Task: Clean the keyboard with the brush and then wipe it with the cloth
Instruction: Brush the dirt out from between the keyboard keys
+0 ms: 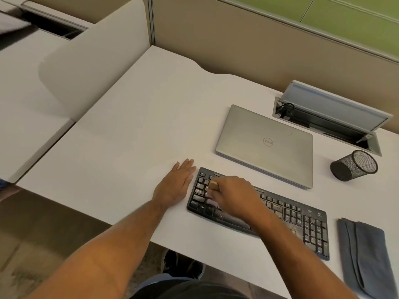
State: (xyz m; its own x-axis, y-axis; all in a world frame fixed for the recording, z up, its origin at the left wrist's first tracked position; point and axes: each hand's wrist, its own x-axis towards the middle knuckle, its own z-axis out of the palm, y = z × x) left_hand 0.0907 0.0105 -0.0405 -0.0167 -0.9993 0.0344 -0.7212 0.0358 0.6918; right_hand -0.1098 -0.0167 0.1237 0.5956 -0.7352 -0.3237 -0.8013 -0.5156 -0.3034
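Keyboard, black and speckled with pale dust, lies at the white desk's near edge, a folded grey cloth just right of it. The right hand curls round a wooden-handled brush over the left keys. The left hand rests flat, fingers straight, beside the keyboard's left end.

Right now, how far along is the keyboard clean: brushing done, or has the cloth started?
Brushing is in hand: the right hand grips the brush over the left end of the keyboard. The left hand lies flat on the desk beside it. Specks of dirt show on the middle and right keys, so that stretch looks undone. The cloth lies folded to the keyboard's right, untouched; wiping is left.
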